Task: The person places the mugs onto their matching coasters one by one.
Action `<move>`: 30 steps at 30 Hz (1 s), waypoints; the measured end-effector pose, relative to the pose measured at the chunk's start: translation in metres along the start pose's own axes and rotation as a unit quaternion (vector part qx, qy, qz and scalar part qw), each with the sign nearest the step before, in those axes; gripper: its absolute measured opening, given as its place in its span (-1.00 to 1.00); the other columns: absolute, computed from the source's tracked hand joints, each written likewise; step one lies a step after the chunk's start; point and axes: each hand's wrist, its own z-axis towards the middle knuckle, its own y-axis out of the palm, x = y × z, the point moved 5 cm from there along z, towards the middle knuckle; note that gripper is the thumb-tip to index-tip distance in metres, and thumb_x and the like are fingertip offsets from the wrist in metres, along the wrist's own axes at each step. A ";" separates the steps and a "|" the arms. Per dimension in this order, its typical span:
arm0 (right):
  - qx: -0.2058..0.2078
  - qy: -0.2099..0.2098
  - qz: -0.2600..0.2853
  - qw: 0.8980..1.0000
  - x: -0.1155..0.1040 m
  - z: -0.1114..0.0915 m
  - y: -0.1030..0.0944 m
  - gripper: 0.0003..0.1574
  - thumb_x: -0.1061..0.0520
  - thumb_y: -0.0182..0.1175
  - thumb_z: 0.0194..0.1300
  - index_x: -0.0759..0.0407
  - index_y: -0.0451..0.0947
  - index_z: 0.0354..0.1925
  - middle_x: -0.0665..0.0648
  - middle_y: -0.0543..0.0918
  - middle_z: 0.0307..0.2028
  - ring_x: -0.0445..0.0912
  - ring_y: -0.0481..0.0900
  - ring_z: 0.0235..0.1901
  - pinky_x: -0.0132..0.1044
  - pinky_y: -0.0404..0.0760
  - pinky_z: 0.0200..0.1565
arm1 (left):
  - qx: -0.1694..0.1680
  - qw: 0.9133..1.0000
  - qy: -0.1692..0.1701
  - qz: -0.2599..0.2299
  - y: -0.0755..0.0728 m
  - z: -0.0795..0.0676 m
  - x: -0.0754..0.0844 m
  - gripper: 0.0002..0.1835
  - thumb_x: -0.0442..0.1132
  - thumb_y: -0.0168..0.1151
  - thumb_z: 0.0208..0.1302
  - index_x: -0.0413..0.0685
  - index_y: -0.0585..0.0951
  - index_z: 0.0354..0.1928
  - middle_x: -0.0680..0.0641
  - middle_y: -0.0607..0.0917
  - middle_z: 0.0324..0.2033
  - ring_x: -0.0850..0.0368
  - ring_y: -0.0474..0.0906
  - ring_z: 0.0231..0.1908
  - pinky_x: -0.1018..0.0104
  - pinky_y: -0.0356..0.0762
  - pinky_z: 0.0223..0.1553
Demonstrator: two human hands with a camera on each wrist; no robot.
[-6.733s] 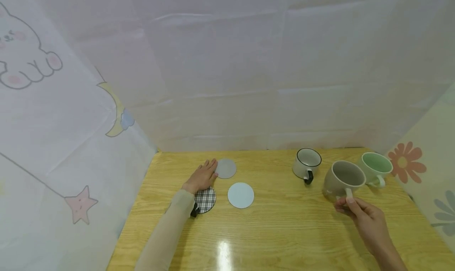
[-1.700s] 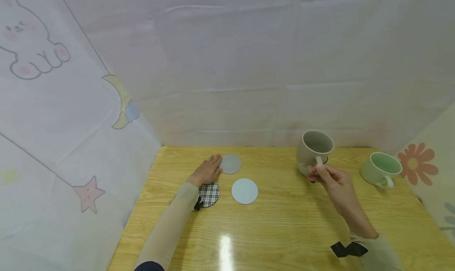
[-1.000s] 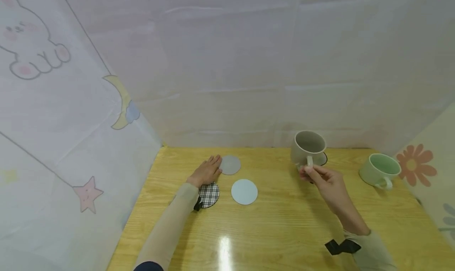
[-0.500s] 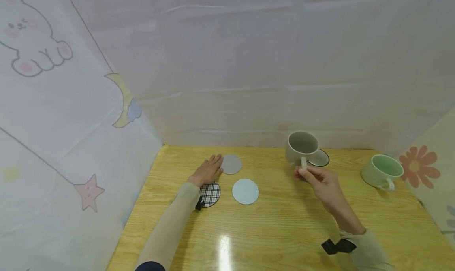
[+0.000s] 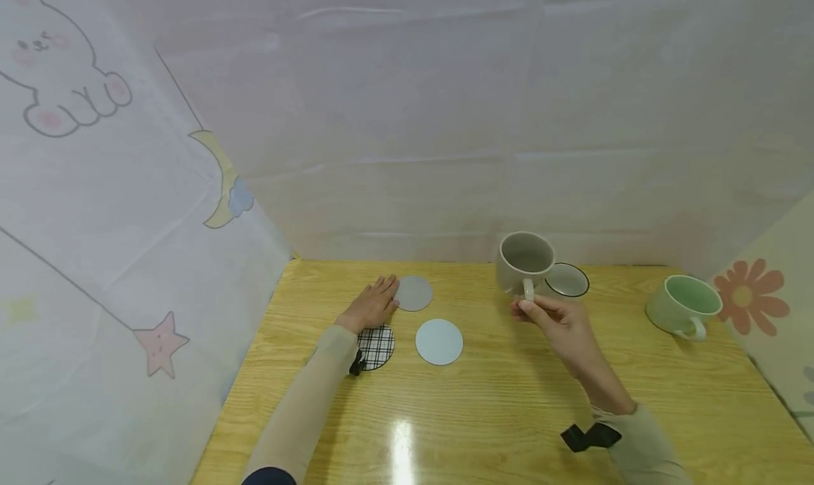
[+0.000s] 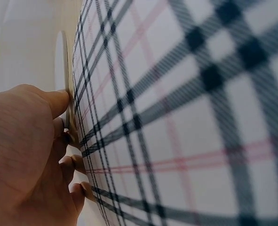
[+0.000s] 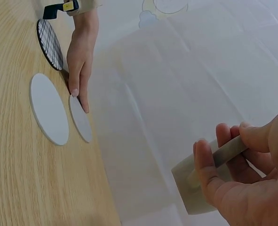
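Observation:
My right hand grips a grey-beige mug by its handle, with the thumb on top. The mug is held up near the back wall, and its opening faces up toward the head camera. My left hand lies with fingers extended at the left side of a round grey coaster, fingertips right at its edge. Under the left wrist, a plaid coaster is partly hidden by the sleeve; it fills much of the left wrist view. A pale blue-white coaster lies just right of the plaid one.
A white mug with a black rim stands at the back, partly hidden by my right hand and the held mug. Farther right is a pale green mug near the right wall. A hanging cloth backdrop borders the wooden table.
My right hand has carried the grey-beige mug from beside the green mug leftward past the black-rimmed mug, whose rim shows again. My left hand stays by the grey coaster.

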 end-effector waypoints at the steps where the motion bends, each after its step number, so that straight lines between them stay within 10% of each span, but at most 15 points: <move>1: 0.000 0.000 0.002 1.000 0.000 0.000 0.001 -0.69 0.35 0.15 0.59 0.62 0.65 0.10 -0.01 0.86 -0.12 -0.11 0.85 -0.08 -0.26 0.81 0.02 | 0.000 1.000 0.000 0.001 0.000 0.000 0.000 -0.33 -0.04 -0.20 0.78 -0.20 0.02 0.72 -0.21 0.00 0.72 -0.25 -0.11 0.70 -0.24 -0.03 0.67; 23: -0.007 0.007 -0.017 1.000 0.013 0.004 0.031 -0.71 0.34 0.16 0.59 0.58 0.68 0.07 0.13 0.86 -0.15 -0.17 0.84 -0.14 -0.37 0.79 -0.01 | 0.000 1.000 0.004 -0.005 -0.003 -0.002 0.004 -0.34 -0.07 -0.19 0.78 -0.23 0.05 0.71 -0.23 0.03 0.71 -0.28 -0.09 0.70 -0.26 0.00 0.66; 30: -0.005 0.003 -0.024 1.000 0.015 0.006 0.040 -0.72 0.33 0.17 0.59 0.56 0.70 0.04 -0.09 0.85 -0.19 -0.14 0.84 -0.15 -0.38 0.79 -0.03 | 0.000 1.000 -0.001 -0.008 -0.005 -0.003 0.005 -0.34 -0.07 -0.19 0.78 -0.23 0.05 0.71 -0.24 0.03 0.71 -0.28 -0.09 0.70 -0.26 -0.02 0.67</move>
